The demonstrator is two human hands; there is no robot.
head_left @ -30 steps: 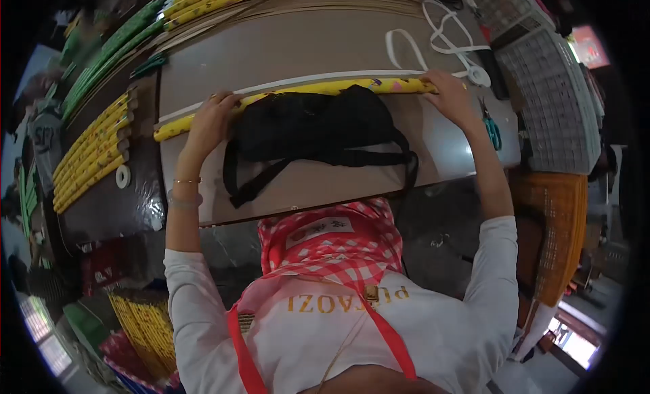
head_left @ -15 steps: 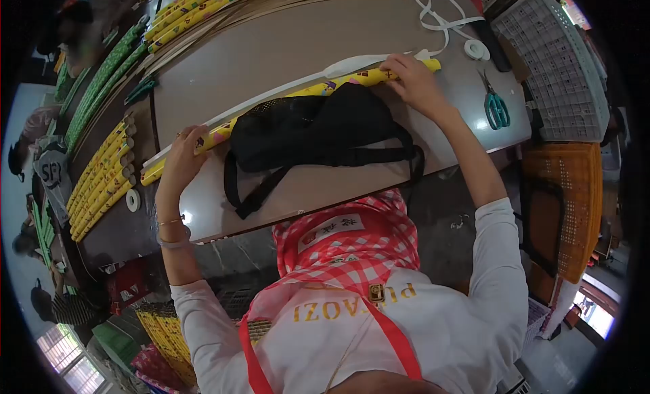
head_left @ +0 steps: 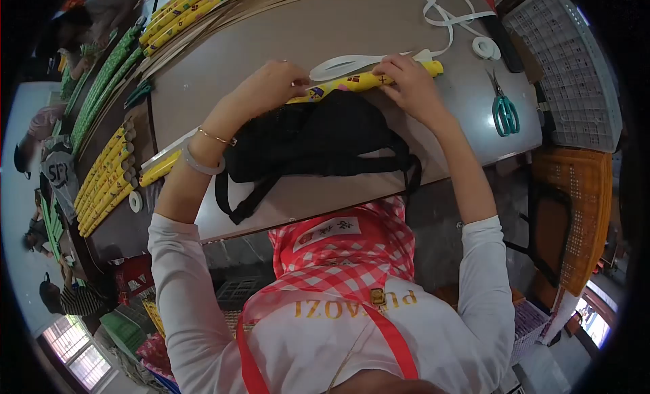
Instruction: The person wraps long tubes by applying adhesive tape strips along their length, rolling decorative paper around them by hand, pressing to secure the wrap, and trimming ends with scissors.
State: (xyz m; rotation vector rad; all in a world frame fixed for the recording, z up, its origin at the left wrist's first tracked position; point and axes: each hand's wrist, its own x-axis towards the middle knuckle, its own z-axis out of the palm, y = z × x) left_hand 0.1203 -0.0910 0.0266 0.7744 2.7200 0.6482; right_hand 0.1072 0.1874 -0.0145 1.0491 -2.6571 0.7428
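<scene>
A long yellow patterned roll (head_left: pixel 432 68) lies across the table, partly behind a black mesh bag (head_left: pixel 318 137) with straps. My right hand (head_left: pixel 412 89) grips the roll near its right end, thumb below and fingers over the top. My left hand (head_left: pixel 271 88) is over the middle of the roll, above the bag. Its fingers are curled and closed at the roll's upper edge, where a looped white strip (head_left: pixel 338 63) lies; what they pinch is hidden. To the right are teal-handled scissors (head_left: pixel 505 116) and a small white tape roll (head_left: pixel 483 48).
Several yellow rolls (head_left: pixel 105 181) are stacked at left beside another tape roll (head_left: pixel 135 202). Green rolls (head_left: pixel 101 89) and thin strips (head_left: pixel 223 15) lie farther back. A grey plastic crate (head_left: pixel 569 69) and an orange chair (head_left: pixel 575 211) stand at right. Other people are at far left.
My left hand has moved right and away from me, from the left end of the roll to its middle. My right hand keeps its hold near the right end.
</scene>
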